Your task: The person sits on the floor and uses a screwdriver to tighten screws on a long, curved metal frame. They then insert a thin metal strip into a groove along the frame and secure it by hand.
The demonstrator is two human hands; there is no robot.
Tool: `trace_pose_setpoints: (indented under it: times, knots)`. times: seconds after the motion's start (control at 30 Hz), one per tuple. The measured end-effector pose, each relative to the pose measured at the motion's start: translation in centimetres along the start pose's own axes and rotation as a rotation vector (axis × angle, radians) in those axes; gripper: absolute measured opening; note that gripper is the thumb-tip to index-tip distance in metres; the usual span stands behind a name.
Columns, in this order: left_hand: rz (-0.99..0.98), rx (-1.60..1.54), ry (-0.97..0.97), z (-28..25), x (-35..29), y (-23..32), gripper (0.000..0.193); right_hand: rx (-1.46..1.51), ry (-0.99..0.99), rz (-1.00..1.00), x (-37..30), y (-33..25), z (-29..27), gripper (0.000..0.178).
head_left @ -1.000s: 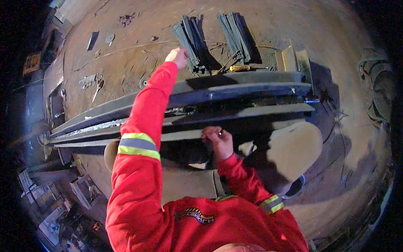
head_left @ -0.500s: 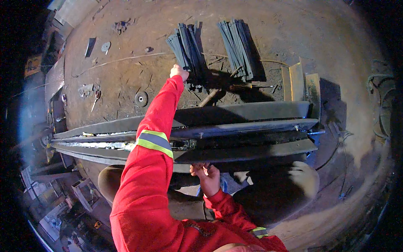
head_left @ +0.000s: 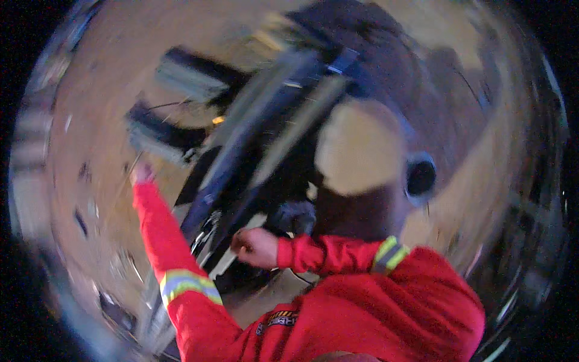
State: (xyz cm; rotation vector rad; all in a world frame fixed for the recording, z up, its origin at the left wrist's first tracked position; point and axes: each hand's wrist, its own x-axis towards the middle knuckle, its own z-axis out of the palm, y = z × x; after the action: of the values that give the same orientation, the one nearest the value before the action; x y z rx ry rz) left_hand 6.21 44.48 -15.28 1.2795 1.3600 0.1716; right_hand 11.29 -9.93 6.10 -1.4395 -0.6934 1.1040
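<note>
My left arm, in a red sleeve with a reflective band, reaches out to the left over the floor. My left hand (head_left: 143,172) is close to the nearer bundle of dark flat metal strips (head_left: 158,142); blur hides its fingers and whether it touches them. A second bundle of strips (head_left: 190,79) lies just beyond. My right hand (head_left: 256,246) is closed, its fingers curled beside the long dark metal rails (head_left: 265,130). Whatever it may hold is hidden. The rails run slantwise from lower left to upper right in the tilted picture.
A small orange-yellow thing (head_left: 218,120) lies between the strips and the rails. Yellowish metal (head_left: 270,37) stands near the rails' far end. My bent knee (head_left: 362,148) is right of the rails, with a dark round thing with a blue-grey rim (head_left: 420,180) beyond it.
The view has swung round and blurred, so rails and bundles now slant. My left hand has come off the end of the strips it was at. My right hand remains closed near the rails.
</note>
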Motion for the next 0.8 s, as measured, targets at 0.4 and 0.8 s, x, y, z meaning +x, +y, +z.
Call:
trace_pose_setpoints:
  times: [0.4,0.8]
  knots:
    - [0.657,0.023,-0.21,13.3,-31.0,14.5,0.028,-0.145,1.153,0.187,-28.5,1.4,-33.0,0.021]
    - [0.696,0.039,-0.063,14.3,-43.2,12.7,0.019,-0.619,0.542,1.265,-31.1,28.9,-37.8,0.049]
